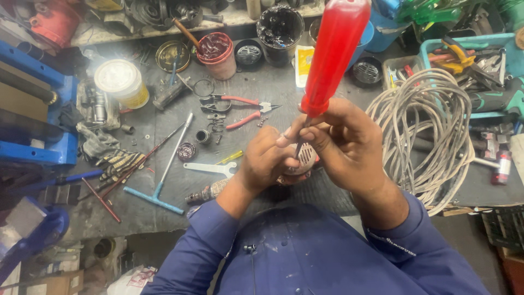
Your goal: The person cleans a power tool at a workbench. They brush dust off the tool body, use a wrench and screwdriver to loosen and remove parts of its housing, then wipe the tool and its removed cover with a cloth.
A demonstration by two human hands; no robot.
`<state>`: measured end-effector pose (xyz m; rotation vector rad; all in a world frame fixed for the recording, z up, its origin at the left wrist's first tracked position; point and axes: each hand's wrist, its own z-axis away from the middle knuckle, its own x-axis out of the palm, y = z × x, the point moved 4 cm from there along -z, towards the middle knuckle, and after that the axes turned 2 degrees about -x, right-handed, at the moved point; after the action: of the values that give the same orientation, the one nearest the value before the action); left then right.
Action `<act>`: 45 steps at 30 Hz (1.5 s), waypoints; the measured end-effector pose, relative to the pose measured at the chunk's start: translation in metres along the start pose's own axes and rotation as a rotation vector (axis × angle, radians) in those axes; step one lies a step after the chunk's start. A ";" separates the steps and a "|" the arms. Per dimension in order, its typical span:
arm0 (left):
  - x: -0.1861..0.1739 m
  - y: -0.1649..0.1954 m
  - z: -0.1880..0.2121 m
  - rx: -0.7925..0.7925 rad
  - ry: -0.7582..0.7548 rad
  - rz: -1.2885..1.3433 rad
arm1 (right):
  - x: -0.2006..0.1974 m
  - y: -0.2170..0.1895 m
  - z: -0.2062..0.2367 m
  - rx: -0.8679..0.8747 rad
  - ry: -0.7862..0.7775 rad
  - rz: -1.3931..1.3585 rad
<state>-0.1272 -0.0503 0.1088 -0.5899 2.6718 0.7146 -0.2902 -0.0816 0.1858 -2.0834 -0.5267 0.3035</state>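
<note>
My right hand [344, 145] grips a screwdriver with a long translucent red handle [334, 52], held upright with its thin shaft pointing down. The tip sits on a small round metal part with slots [305, 158]. My left hand [265, 161] cups that part from the left and below, thumb near the shaft. Both hands are over the dark grey workbench [262, 93], close to my chest. Most of the metal part is hidden by my fingers.
Red-handled pliers [240, 109] lie just beyond my hands. A blue T-handle wrench [161, 186], a flat white spanner [210, 168] and striped gloves [117, 164] lie to the left. A coil of pale cable [431, 131] fills the right. Tubs of grease [218, 52] stand at the back.
</note>
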 end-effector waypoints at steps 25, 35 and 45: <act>0.012 -0.003 -0.007 -0.358 0.162 0.192 | -0.002 0.020 -0.031 -0.028 -0.009 -0.114; 0.009 -0.017 -0.009 -0.365 0.105 0.362 | -0.002 0.022 -0.035 -0.107 0.025 -0.090; 0.008 -0.014 -0.012 -0.370 0.099 0.395 | 0.002 0.022 -0.030 -0.099 0.007 -0.036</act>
<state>-0.1300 -0.0704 0.1101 -0.1768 2.7960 1.3386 -0.2705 -0.1139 0.1830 -2.1672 -0.5846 0.2531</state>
